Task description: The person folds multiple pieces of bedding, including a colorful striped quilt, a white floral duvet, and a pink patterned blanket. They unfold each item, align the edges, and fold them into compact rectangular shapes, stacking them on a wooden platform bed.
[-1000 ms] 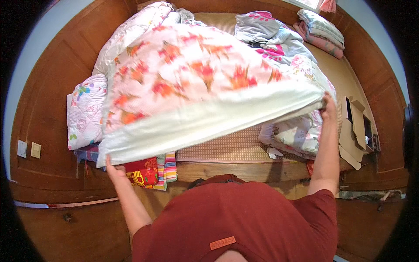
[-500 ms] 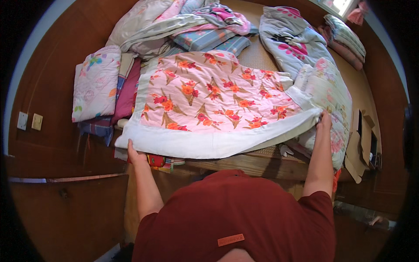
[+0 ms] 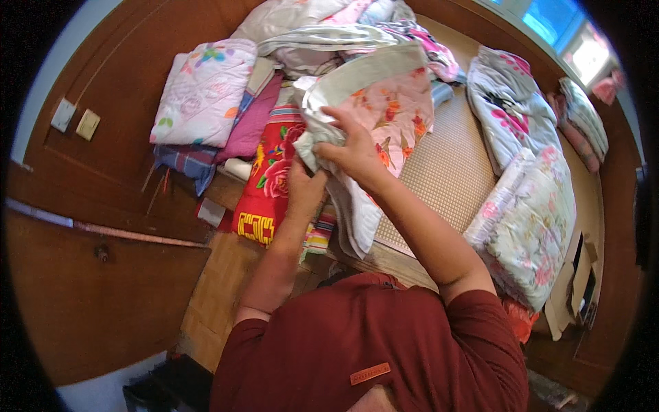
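A thin pink floral quilt (image 3: 395, 117) with a white border hangs gathered from my hands in front of the bed's edge, doubled over from right to left. My right hand (image 3: 353, 151) pinches its white edges between thumb and fingers. Just below and to the left, my left hand (image 3: 305, 189) grips the same bunched edges, its fingertips partly hidden by the cloth. One white corner of the quilt droops toward the bed's front edge. Beneath my hands lies a red pillow (image 3: 274, 182) with flowers and yellow trim.
A folded white quilt (image 3: 204, 96) tops a stack at left. Heaped bedding (image 3: 309, 44) fills the back. At right lie a grey blanket (image 3: 515, 103), a pale floral quilt (image 3: 528, 226) and an opened cardboard box (image 3: 573, 288). A woven mat (image 3: 446, 172) covers the bed.
The quilt was spread wide between my hands; now it is doubled over. My right hand has swung left, bringing its edge beside my left hand, which has risen. The red pillow is uncovered.
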Motion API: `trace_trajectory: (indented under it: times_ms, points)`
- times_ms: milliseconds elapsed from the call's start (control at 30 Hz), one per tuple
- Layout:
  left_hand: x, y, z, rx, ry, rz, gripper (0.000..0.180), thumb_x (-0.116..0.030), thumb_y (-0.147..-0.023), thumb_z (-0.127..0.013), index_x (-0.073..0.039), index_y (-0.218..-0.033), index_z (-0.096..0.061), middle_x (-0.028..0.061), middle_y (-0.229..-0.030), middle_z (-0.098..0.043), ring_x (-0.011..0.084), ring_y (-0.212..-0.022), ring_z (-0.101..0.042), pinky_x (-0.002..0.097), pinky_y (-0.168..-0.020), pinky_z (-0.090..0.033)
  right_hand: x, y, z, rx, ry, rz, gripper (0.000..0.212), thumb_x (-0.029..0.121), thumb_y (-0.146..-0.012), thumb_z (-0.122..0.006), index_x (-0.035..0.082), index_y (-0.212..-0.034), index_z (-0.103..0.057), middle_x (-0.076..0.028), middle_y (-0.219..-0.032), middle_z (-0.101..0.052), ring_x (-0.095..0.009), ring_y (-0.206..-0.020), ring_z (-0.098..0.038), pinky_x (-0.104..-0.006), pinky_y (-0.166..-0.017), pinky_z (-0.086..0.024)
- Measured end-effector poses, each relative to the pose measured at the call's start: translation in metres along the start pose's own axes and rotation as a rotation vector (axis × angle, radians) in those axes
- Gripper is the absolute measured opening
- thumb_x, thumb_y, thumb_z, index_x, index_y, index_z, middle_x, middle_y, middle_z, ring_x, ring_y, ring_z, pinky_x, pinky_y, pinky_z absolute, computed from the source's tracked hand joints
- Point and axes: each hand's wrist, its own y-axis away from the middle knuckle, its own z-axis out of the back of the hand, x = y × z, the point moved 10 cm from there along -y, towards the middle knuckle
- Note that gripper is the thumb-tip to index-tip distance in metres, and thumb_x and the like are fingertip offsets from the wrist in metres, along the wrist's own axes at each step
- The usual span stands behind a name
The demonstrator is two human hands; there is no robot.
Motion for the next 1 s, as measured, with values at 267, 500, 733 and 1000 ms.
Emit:
trace_trajectory:
  times_ms: [267, 500, 733, 1000]
  points:
    - [-0.005, 0.010, 0.002, 0.002, -0.093, -0.118, 0.030, -0.002, -0.076, -0.054, 0.000, -0.106, -0.053, 0.0045, -0.096, -0.060, 0.0121, -0.089, -0.054, 0.0267, -0.078, -0.043, -0.046, 0.035, 0.004, -0.062, -0.793, -0.286, 0.053, 0.003, -0.073, -0.061, 0.001, -0.123, -0.043, -0.006, -0.099, -0.056, -0.010, -0.085, -0.053, -0.0216, -0.068, -0.044]
    - [-0.017, 0.024, -0.019, 0.008, -0.334, -0.301, 0.026, -0.001, -0.080, -0.052, 0.000, -0.105, -0.053, 0.0084, -0.099, -0.056, 0.0173, -0.092, -0.052, 0.0284, -0.080, -0.040, -0.039, 0.049, 0.015, -0.086, -0.416, -0.203, 0.028, 0.004, -0.079, -0.055, 0.003, -0.107, -0.060, 0.001, -0.083, -0.059, -0.004, -0.071, -0.050, -0.0190, -0.064, -0.042]
    - [0.005, 0.027, -0.024, 0.144, -0.375, -0.218, 0.036, -0.017, -0.079, -0.059, -0.002, -0.110, -0.047, 0.0119, -0.105, -0.050, 0.0243, -0.095, -0.052, 0.0331, -0.078, -0.043, 0.004, 0.060, -0.007, 0.044, 0.316, 0.150, 0.045, 0.025, -0.085, -0.050, -0.002, -0.120, -0.045, -0.023, -0.118, -0.049, -0.029, -0.110, -0.047, -0.0351, -0.094, -0.035]
    - [-0.007, 0.006, 0.026, -0.306, 0.363, 0.256, 0.041, -0.008, -0.077, -0.061, 0.004, -0.114, -0.047, 0.0111, -0.114, -0.053, 0.0202, -0.100, -0.053, 0.0331, -0.088, -0.041, -0.122, 0.075, 0.066, -0.151, -0.061, -0.243, 0.060, 0.024, -0.077, -0.064, 0.002, -0.126, -0.039, -0.019, -0.120, -0.049, -0.023, -0.108, -0.049, -0.0350, -0.090, -0.040]
